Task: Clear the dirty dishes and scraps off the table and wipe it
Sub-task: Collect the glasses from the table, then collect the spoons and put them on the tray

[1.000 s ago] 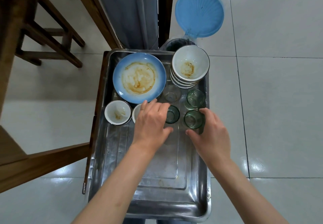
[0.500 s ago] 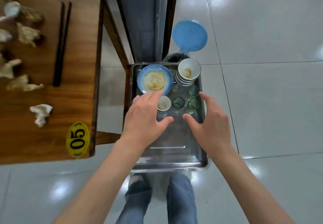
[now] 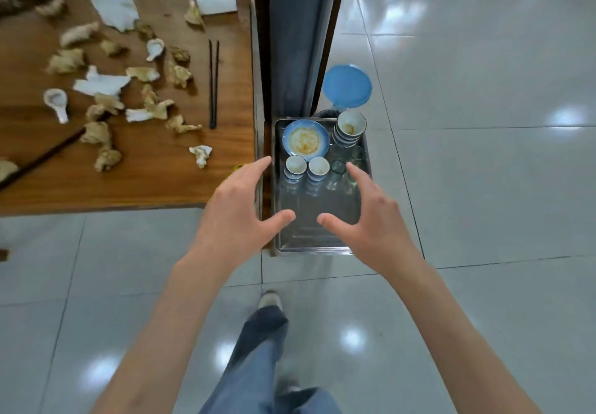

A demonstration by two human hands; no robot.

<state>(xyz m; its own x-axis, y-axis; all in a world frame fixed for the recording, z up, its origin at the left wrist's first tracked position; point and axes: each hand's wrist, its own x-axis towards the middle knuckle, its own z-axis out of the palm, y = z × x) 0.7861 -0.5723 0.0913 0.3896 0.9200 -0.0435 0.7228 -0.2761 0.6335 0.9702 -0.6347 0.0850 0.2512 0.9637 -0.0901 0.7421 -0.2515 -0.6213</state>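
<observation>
A metal tray (image 3: 309,236) sits low beside the wooden table (image 3: 154,184). In it are a stained blue plate (image 3: 305,140), a stack of bowls (image 3: 350,128), two small cups (image 3: 306,166) and several green glasses (image 3: 338,168). My left hand (image 3: 238,216) and my right hand (image 3: 367,216) hover above the tray's near end, fingers spread, holding nothing. On the table lie many crumpled tissues and food scraps (image 3: 106,103), two white spoons (image 3: 56,102), and a pair of dark chopsticks (image 3: 213,84).
A blue bin lid (image 3: 347,86) stands open behind the tray, next to a grey curtain (image 3: 300,42). Another chopstick (image 3: 42,158) lies at the table's left. My legs and shoe (image 3: 269,304) are on the shiny tiled floor below.
Both hands have lifted off the glasses in the tray and drawn back, empty. The view has pulled away and up, bringing the littered table into sight on the left.
</observation>
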